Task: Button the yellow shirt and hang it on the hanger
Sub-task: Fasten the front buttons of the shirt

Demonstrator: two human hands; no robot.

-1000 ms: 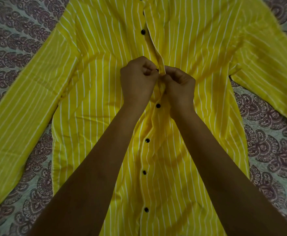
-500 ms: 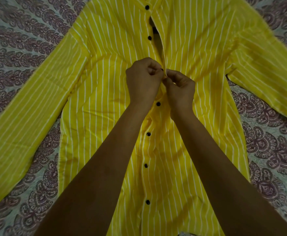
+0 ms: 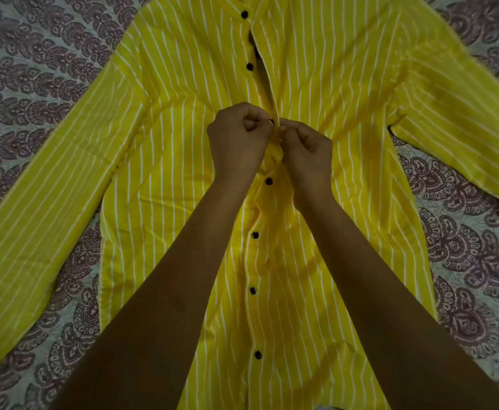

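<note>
The yellow shirt (image 3: 183,161) with white stripes lies flat, front up, sleeves spread to both sides. Black buttons run down its middle. The lower ones, such as the button (image 3: 268,181) just below my hands, are fastened. Above my hands the front gapes beside two unfastened buttons (image 3: 249,66). My left hand (image 3: 238,143) pinches the button-side edge, with a black button just showing at its fingertips. My right hand (image 3: 309,153) pinches the opposite edge right against it. No hanger is in view.
The shirt rests on a bedsheet (image 3: 35,69) printed with dark purple paisley on pale ground, which shows around both sleeves and along the lower sides. My forearms cross the lower half of the shirt.
The view has drifted so the shirt sits lower in frame and more of the upper front shows. My hands stay pinched together at the same button, fingers shifting slightly.
</note>
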